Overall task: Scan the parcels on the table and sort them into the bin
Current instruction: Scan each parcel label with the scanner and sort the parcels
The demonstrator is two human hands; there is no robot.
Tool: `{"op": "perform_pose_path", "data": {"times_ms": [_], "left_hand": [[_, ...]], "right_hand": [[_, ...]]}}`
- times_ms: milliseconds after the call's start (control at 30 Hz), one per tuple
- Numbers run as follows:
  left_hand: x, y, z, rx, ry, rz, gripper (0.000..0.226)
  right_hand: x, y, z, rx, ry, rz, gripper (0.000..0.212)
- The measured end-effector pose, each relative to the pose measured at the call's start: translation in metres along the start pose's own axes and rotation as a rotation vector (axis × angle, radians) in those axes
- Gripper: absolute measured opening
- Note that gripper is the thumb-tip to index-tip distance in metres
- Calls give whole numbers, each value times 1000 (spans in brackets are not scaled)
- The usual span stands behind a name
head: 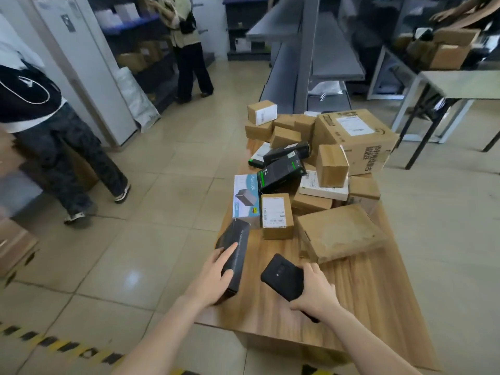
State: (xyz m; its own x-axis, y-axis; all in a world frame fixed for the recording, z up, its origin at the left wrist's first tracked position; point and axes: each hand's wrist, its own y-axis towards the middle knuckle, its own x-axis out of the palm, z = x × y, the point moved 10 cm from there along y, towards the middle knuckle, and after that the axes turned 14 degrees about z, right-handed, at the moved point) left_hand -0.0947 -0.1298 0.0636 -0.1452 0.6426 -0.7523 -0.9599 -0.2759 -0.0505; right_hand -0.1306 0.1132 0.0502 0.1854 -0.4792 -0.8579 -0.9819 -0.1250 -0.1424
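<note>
A long black box (234, 249) sits over the left edge of the wooden table (365, 288), and my left hand (213, 277) grips it near its lower end. My right hand (315, 289) holds a black handheld scanner (282, 276), its flat head tilted toward the black box. Behind them lies a heap of parcels: a flat cardboard parcel (339, 231), a small labelled carton (276, 215), a light blue product box (245, 196), black boxes with green trim (281, 170), and a big carton (354, 136) at the back. No bin is in view.
A person in dark patterned trousers (62, 158) stands on the tiled floor to the left, another person (186, 47) by the far shelves. Grey metal shelving (311, 50) rises behind the table. A grey table (460, 82) with cartons stands at right. Yellow-black floor tape (54, 345) runs bottom left.
</note>
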Motion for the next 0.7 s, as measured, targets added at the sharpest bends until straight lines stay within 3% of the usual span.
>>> {"op": "perform_pose_path", "data": {"times_ms": [133, 300, 433, 700], "left_hand": [[-27, 7, -13, -15, -6, 114, 49], [-47, 14, -50, -147, 4, 135, 79], [-62, 20, -74, -141, 34, 172, 77], [-57, 45, -94, -143, -55, 81, 73]], "right_hand": [[8, 6, -23, -47, -5, -5, 78], [19, 14, -43, -80, -14, -22, 83], [29, 19, -55, -109, -30, -35, 84], [31, 31, -57, -86, -42, -18, 85]]}}
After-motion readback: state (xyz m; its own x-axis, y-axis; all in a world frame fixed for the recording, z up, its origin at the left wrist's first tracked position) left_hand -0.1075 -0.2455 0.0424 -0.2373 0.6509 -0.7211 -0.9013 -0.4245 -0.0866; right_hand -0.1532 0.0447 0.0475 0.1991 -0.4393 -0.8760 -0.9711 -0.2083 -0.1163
